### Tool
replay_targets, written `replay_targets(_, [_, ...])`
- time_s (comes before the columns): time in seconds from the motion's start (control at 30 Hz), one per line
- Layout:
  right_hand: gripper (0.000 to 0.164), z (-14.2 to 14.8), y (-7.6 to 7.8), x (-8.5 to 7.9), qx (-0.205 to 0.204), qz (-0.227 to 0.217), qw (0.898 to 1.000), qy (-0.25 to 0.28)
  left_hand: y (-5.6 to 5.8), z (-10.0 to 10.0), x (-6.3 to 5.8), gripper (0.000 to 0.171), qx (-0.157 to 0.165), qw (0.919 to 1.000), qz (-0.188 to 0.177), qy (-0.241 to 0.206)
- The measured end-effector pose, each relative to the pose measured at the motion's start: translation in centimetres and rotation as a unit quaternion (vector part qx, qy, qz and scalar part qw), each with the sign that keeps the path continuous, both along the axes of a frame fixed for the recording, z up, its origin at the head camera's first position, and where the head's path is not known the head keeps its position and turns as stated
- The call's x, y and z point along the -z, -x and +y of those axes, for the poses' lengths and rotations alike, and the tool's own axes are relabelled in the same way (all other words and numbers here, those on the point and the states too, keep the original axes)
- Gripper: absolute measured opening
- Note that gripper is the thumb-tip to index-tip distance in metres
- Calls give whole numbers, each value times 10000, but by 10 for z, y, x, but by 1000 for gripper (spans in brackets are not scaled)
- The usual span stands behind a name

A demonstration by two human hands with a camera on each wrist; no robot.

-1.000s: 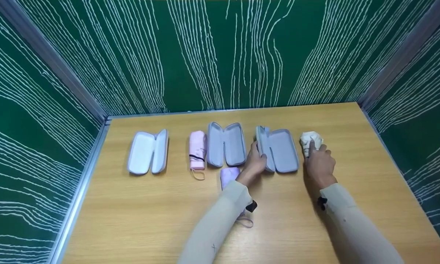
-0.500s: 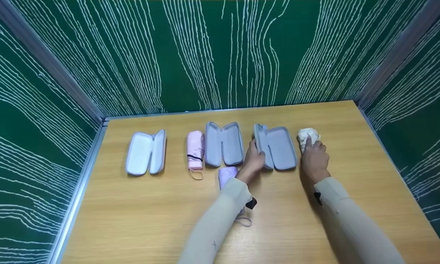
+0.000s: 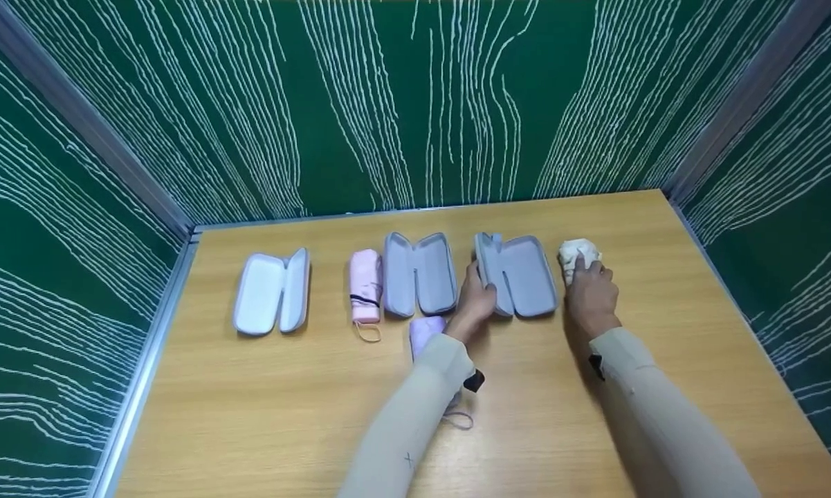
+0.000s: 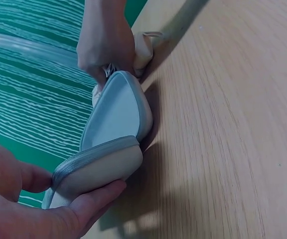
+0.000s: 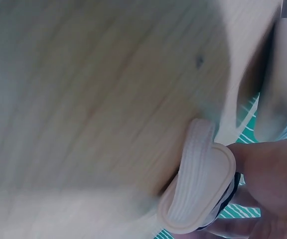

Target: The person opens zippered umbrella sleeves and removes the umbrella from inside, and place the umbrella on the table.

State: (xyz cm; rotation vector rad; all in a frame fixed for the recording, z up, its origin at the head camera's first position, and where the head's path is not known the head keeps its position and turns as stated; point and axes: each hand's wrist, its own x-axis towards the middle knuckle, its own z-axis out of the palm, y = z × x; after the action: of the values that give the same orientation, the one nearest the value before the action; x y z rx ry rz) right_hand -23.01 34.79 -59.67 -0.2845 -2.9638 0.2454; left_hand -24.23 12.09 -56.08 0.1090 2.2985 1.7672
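Note:
My left hand (image 3: 476,294) pinches the raised left half of an open grey hard case (image 3: 533,277). In the left wrist view, the thumb (image 4: 34,177) and a finger (image 4: 101,201) lie on either side of that half. Just right of the case, my right hand (image 3: 591,297) grips a folded white umbrella (image 3: 576,250) from above. The right wrist view shows the umbrella's pale end and its strap loop (image 5: 193,174), with fingers curled behind it. A folded lilac umbrella (image 3: 425,332) lies partly hidden under my left forearm.
Another open grey case (image 3: 434,277) stands left of my left hand, beside a folded pink umbrella (image 3: 365,277). Farther left is an open case with a white inside (image 3: 259,294). Green white-lined walls (image 3: 360,104) enclose the wooden table (image 3: 263,415) at the back and sides.
My right hand has shifted slightly forward over the white umbrella. The left hand keeps its hold on the case, and the head view has moved a little.

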Motion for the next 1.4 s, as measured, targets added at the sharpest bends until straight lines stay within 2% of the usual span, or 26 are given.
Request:
replay_targets(0.3, [52,-2,2,-4,-35,-104,9999,-78,3,1,2,59,-147,9999,-49,37])
replay_targets(0.6, [50,-2,6,-3,5,-32,10000,-24,8,0,4,59,20,9995,6,302])
replay_targets(0.87, [51,-1,9,-4,12,-218,9997,55,5,-1,2,57,-229,9997,-2,13])
replay_targets(1.07, [52,1,8,-6,70,-395,9992,38,3,2,1,57,-338,9991,-9,242])
replay_targets(1.27, [55,0,7,-7,67,-484,9988,1,0,2,3,56,-275,9974,263,617])
replay_targets(1.4, [55,0,6,-7,119,-410,9991,-45,-5,-1,2,56,-128,9943,681,814])
